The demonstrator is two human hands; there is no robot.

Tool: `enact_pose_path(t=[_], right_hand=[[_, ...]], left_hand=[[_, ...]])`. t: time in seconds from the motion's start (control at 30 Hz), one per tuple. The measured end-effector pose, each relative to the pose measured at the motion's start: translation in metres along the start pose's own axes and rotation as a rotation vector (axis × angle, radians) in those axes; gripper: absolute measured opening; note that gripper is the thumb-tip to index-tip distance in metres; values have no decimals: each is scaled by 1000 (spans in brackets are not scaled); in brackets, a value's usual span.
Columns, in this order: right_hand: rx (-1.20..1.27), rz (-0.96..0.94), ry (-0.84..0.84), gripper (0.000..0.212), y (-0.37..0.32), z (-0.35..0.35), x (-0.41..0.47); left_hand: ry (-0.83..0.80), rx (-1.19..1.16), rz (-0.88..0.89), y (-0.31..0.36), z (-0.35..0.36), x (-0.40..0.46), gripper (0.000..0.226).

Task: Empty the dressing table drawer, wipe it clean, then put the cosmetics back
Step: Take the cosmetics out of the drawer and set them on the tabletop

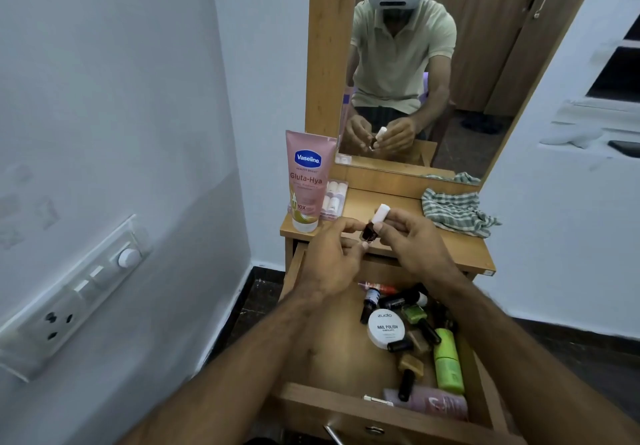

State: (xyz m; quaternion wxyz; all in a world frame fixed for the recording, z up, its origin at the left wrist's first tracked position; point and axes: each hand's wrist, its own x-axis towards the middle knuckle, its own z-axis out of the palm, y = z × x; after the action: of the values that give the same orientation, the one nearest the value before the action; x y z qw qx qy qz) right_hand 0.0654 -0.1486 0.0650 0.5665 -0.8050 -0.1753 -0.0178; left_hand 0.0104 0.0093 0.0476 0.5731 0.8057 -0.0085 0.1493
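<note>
White switch panel [74, 292] on left wall — wooden wardrobe [502, 29] reflected in mirror.

One pink tube [305, 181], one checked cloth [457, 212] and one white round tin [386, 328] are counted; two hands [332, 264] are seen.

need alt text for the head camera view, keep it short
Both hands hold a small dark nail polish bottle with a white cap above an open drawer still full of cosmetics. A Vaseline tube and checked cloth sit on the tabletop.
</note>
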Motion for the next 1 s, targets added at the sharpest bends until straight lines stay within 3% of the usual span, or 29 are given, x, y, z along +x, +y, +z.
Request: enact_pose_path(t=[0.2, 0.3, 0.4, 0.53, 0.7, 1.0], right_hand=[[-70, 30, 104, 11, -1, 4, 22], [-259, 18, 175, 9, 6, 7, 34], [-380, 26, 197, 11, 12, 11, 49], [-407, 51, 218, 17, 15, 14, 72], [-410, 87, 230, 25, 14, 20, 99], [-333, 157, 245, 37, 14, 24, 112]], left_hand=[[70, 173, -14, 0, 3, 23, 30], [33, 429, 13, -3, 3, 29, 37], [42, 793, 170, -7, 4, 30, 28], [14, 962, 321, -13, 4, 33, 24], [-115, 943, 315, -19, -1, 37, 29], [-128, 853, 320, -24, -10, 36, 30]])
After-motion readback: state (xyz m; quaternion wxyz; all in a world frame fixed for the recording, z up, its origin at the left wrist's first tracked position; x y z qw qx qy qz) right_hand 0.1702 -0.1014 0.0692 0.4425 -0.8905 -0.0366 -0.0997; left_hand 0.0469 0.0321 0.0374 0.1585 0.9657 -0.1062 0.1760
